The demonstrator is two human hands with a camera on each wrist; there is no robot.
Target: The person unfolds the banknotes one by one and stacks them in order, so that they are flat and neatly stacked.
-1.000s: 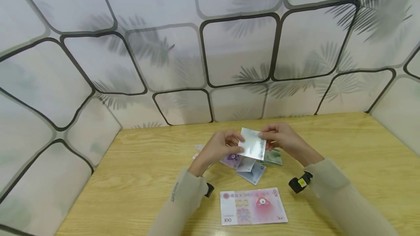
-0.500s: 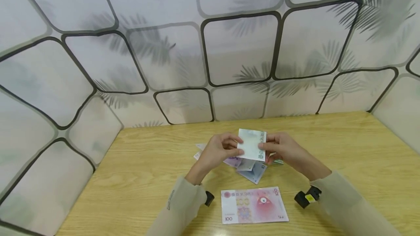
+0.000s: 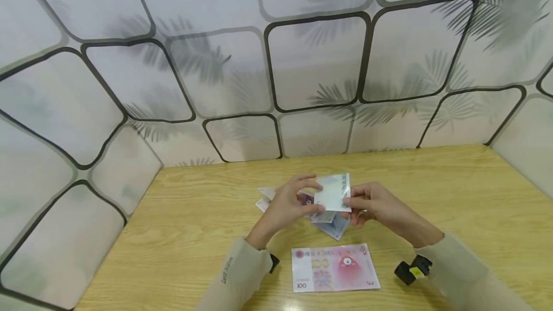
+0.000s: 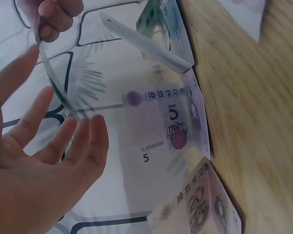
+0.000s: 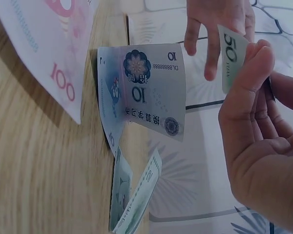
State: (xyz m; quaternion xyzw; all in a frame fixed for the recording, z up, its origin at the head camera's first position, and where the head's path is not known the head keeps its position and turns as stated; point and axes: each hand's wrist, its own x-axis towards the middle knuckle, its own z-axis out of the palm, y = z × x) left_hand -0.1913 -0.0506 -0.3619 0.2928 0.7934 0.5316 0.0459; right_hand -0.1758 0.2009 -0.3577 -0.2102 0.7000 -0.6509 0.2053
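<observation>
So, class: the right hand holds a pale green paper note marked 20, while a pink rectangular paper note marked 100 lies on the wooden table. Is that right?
No: the right hand holds a pale green paper note marked 50, not 20, as the right wrist view shows. The pink rectangular paper note marked 100 lies on the wooden table.

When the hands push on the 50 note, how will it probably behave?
The 50 note will probably bend rather than resist: seen edge-on in the left wrist view, it looks thin and curved. It is likely light, since the right hand holds it raised with only a pinch.
</observation>
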